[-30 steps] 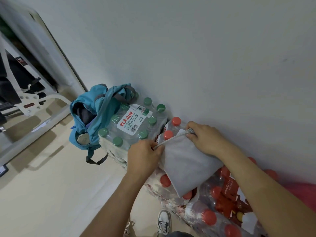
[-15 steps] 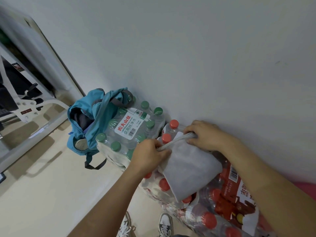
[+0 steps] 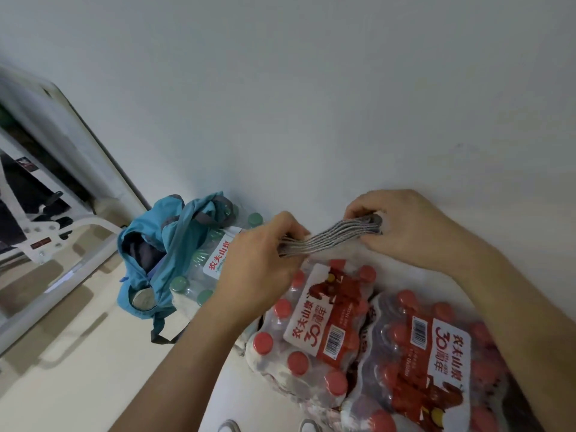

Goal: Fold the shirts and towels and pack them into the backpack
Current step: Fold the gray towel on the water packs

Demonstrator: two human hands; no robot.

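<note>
Both hands clamp the folded grey towel (image 3: pixel 330 236) between them: the left hand (image 3: pixel 261 257) pinches one end with curled fingers and thumb, and the right hand (image 3: pixel 408 229) curls round the other end. From the head camera the towel is seen edge-on, its layers stacked, held above the red-capped bottle pack (image 3: pixel 314 338). Left of that pack the teal backpack (image 3: pixel 162 244) slumps open-mouthed against a green-capped bottle pack (image 3: pixel 215 260), with dark cloth inside. A second red-capped pack (image 3: pixel 436 353) lies just right of the first, and a white wall (image 3: pixel 311 88) rises behind it
</note>
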